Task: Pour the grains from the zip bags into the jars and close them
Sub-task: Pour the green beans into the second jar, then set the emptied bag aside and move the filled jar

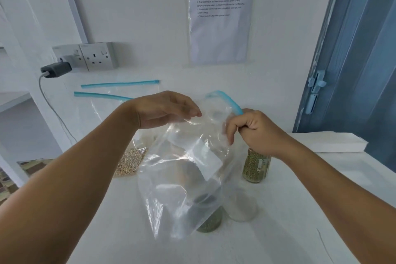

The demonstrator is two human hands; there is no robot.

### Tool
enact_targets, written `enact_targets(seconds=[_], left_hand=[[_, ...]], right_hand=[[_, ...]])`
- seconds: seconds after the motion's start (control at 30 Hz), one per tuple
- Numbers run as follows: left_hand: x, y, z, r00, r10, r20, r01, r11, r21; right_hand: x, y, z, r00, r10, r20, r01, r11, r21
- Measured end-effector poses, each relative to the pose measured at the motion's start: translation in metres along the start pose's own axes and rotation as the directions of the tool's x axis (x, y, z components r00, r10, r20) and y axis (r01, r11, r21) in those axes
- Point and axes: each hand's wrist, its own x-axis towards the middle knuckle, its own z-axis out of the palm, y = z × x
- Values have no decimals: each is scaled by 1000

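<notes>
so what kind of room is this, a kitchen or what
Probably a room set up for recording the task, not a kitchen: a printed instruction sheet taped to the bare wall, a double wall socket, a plain white table.

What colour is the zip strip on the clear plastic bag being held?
Light blue zip strip on the clear plastic bag, seen in the head view.

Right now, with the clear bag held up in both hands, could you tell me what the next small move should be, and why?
Probably set the clear zip bag aside with the flat bags at the back. It looks empty, and the right hand grips its blue zip strip while the left hand holds its side. It hangs over the green-grain jar, covering its mouth.
</notes>
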Motion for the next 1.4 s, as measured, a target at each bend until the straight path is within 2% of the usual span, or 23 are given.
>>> enact_targets(seconds=[0.1,0.2,0.3,0.4,0.47,0.53,0.63,0.73,0.83,1.03,1.27,1.4], left_hand=[[-11,-3,-5,994,26,-108,-28,999,-16],[-20,-3,-7,951,111,-287,-148,983,-110],[-29,1,-5,877,145,-458,-241,958,-158],[-37,4,-5,828,142,-542,-289,937,-197],[-41,4,-8,801,138,-582,-320,921,-222],[-44,4,-9,778,124,-616,-335,911,-240],[-54,6,-12,785,100,-611,-317,913,-259],[-70,7,-21,866,14,-500,-180,941,-285],[-78,3,-24,918,-10,-395,-139,928,-345],[-53,-1,-1,922,33,-385,-162,938,-307],[-9,19,67,895,137,-424,-151,989,-1],[30,42,114,911,117,-394,-141,990,-33]], right_hand=[[2,6,0,975,79,-208,-92,994,-54],[-1,7,7,916,170,-365,-200,979,-46],[-7,2,23,863,284,-418,-258,959,120],[-7,-8,36,872,381,-307,-232,874,427],[-3,-15,41,908,395,-142,-224,742,632],[1,-21,44,920,393,-3,-258,610,749],[7,-25,50,921,391,0,-260,612,747],[13,-24,47,890,444,-101,-234,636,735],[17,-19,33,852,482,-206,-214,679,702],[-5,-23,1,800,544,-254,-239,677,697],[-57,-1,-59,743,581,-332,-233,690,685],[-84,21,-120,749,562,-351,-241,725,645]])
